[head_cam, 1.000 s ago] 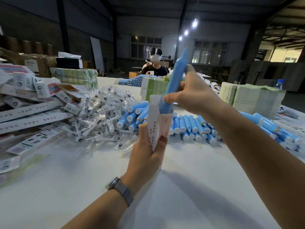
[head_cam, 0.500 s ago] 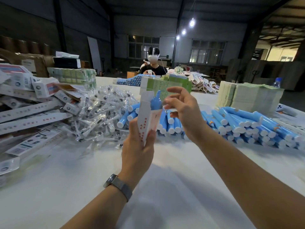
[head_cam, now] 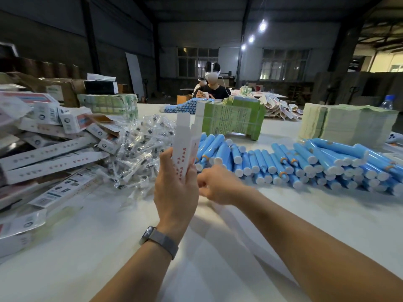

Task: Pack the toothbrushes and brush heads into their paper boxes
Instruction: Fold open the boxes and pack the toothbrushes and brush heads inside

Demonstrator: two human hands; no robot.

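Head view: one paper box (head_cam: pixel 185 149), tall and narrow, white card with red lettering down its face, held upright above the white table (head_cam: pixel 87 247) in the left hand (head_cam: pixel 174 192), whose thumb and fingers wrap its lower half; top flaps stand open. Judged light and thin-walled, easily crushed or creased, so best gripped low across the broad faces (as now) with the mouth left free. The right hand (head_cam: pixel 218 185) sits just beside the box's lower edge, fingers curled; whether it pinches anything I cannot tell. Stock behind: blue toothbrushes (head_cam: pixel 305 162), smooth plastic cylinders with white end caps, rows stacked across the table's right; likely rigid, a little slippery, prone to roll, best taken mid-barrel. Brush heads (head_cam: pixel 139 153) in clear crinkly sleeves, heaped left of centre; light, slithery, best pinched by the sleeve. Filled boxes (head_cam: pixel 50 153) piled far left.
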